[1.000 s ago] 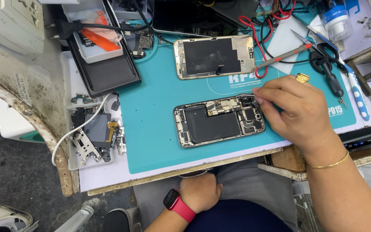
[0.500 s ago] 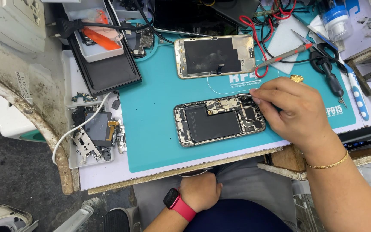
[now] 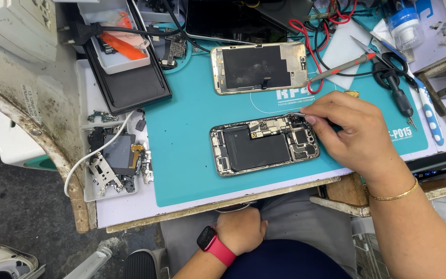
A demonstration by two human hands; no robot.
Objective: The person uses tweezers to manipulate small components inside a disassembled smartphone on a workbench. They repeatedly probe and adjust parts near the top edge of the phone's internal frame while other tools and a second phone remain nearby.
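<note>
- The opened phone (image 3: 265,144), a rounded metal frame showing a flat dark battery and small circuit parts, lies on the smooth teal mat (image 3: 192,155), near its front edge
- The right hand (image 3: 354,134) rests on the mat at the phone's right end; its fingers (image 3: 316,120) are curled close together at the phone's upper right corner, and whether they pinch anything cannot be told
- The left hand (image 3: 241,230) sits in a loose fist on the lap below the mat, holding nothing, a red-strapped watch (image 3: 213,245) on its wrist
- Behind the phone lies a second phone housing (image 3: 259,67) with a dark panel
- Left of the mat, a white tray (image 3: 91,194) holds loose metal brackets
- Beyond the right hand lie black-handled scissors (image 3: 385,70) and a thin grey probe with a red tip (image 3: 341,67)
</note>
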